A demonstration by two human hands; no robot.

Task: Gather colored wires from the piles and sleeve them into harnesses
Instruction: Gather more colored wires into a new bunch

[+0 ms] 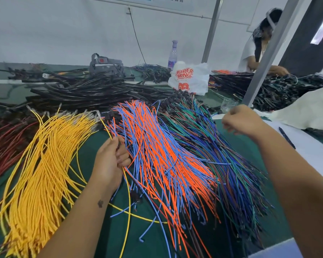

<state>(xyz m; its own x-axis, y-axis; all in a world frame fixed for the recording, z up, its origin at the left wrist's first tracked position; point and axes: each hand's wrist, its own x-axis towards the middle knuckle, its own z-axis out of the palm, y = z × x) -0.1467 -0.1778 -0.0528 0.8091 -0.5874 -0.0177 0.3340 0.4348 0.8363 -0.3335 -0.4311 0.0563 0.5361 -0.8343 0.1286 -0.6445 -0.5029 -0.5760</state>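
On the green table lie piles of wires: yellow wires [39, 164] at the left, orange and light-blue wires [157, 155] in the middle, dark blue, green and purple wires [222, 159] at the right, dark red wires [4, 144] at the far left. My left hand [112, 161] grips a few wires between the yellow and orange piles, among them a yellow one that runs down past my wrist. My right hand [241, 121] hovers above the right edge of the blue-green pile with its fingers curled; whether it pinches a wire is unclear.
Black sleeved harnesses [93, 94] are heaped behind the piles. A white plastic bag [190, 79], a bottle [172, 54] and a grey device [106, 65] stand at the back. A pen [286, 137] lies on white paper at right. Another person [257, 51] works behind a metal post [265, 58].
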